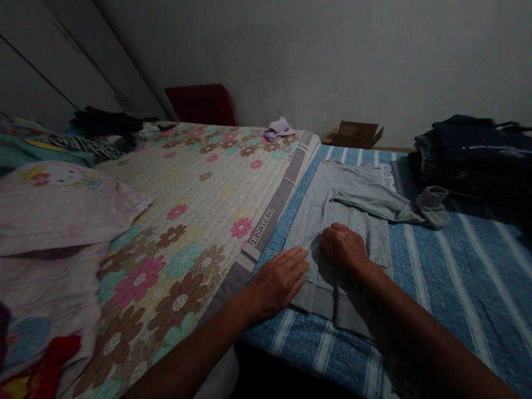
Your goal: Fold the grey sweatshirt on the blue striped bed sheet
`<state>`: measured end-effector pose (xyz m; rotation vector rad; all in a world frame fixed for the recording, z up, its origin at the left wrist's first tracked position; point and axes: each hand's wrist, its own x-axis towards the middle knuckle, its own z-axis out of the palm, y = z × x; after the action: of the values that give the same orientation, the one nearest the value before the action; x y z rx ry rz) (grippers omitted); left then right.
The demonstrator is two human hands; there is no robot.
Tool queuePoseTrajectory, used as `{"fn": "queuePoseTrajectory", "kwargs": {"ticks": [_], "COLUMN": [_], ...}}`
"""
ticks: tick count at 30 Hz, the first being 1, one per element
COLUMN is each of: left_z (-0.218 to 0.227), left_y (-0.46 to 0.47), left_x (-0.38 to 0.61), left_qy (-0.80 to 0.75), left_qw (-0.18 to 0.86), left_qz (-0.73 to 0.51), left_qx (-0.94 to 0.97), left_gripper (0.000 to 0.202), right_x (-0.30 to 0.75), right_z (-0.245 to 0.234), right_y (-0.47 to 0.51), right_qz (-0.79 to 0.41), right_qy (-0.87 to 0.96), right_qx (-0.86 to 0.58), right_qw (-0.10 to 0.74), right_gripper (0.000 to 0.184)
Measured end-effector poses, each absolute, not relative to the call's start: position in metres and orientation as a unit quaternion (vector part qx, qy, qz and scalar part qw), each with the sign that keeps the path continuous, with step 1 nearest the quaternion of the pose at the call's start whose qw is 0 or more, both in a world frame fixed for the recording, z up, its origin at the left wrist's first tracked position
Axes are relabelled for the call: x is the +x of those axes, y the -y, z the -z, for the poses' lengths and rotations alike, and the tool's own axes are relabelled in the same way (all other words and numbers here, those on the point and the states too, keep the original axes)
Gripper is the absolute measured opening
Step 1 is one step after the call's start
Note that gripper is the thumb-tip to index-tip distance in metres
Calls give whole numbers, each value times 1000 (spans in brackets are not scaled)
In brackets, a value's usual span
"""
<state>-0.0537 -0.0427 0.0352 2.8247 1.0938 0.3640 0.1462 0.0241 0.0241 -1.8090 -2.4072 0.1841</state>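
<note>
grey knit long-sleeved top lies flat on blue striped bed cover, beside floral mat. right hand presses it, left hand at its left edge; fingers flat, gripping nothing. risk: uneven pressure could drag cloth and bunch loose sleeve.

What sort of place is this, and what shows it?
Probably a home bedroom: a floral bed mat, a blue striped sheet, and a grey garment lying flat under the left hand and right hand.
</note>
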Motion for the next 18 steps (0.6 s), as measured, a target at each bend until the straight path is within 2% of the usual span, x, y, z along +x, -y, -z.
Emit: {"fn": "queuePoseTrajectory", "kwargs": {"ticks": [8,14,18], "left_z": [-25,-28,-25], "left_y": [41,40,39], "left_x": [-42,-43,-45], "left_qy": [-418,-420,-417], "left_qw": [119,131,122], "left_qz": [28,51,40], "left_qx": [900,897,900], "left_gripper": [58,61,58], "right_x": [142,142,135], "right_z": [-27,-25,-32], "right_y": [-55,-55,-49], "right_qz": [-157,-163,-133], "right_qy": [720,712,711], "right_qx": [-675,-680,-686], "right_qw": [39,60,81], "right_gripper": [33,26,28]}}
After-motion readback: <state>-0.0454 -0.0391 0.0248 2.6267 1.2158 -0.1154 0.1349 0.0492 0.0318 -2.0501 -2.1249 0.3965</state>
